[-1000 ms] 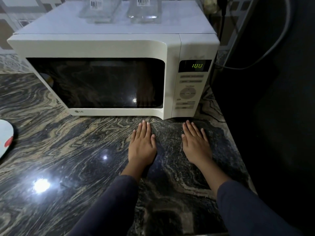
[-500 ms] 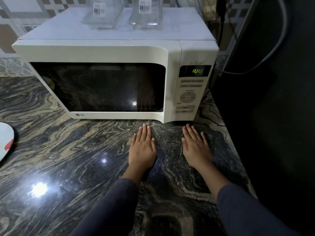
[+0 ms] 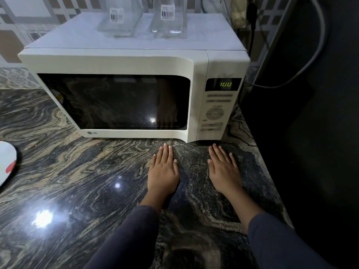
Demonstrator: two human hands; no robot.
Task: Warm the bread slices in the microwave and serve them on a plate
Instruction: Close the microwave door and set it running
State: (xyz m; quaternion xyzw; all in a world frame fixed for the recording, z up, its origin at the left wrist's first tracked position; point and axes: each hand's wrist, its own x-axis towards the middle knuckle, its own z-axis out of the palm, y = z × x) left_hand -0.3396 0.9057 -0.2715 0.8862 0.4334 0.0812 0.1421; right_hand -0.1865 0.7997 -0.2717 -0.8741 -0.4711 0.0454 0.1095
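A white microwave [image 3: 120,63] stands on the dark marbled counter [image 3: 77,181] with its door closed; its green display [image 3: 225,84] is lit. The dark door window hides whatever is inside, and no bread slices are in view. My left hand [image 3: 163,171] lies flat on the counter just in front of the door's right end, fingers straight. My right hand [image 3: 224,169] lies flat beside it, below the control panel [image 3: 214,113]. Both hands hold nothing. Part of a white plate [image 3: 6,164] with a red mark shows at the left edge.
Two clear glass containers [image 3: 169,18] with barcode labels stand on top of the microwave. A large dark appliance [image 3: 310,133] borders the counter on the right, with a grey cable [image 3: 310,55] looping behind. Tiled wall lies behind.
The view has tilted up slightly, so the microwave sits lower in frame. Both hands stay flat on the counter in the same place.
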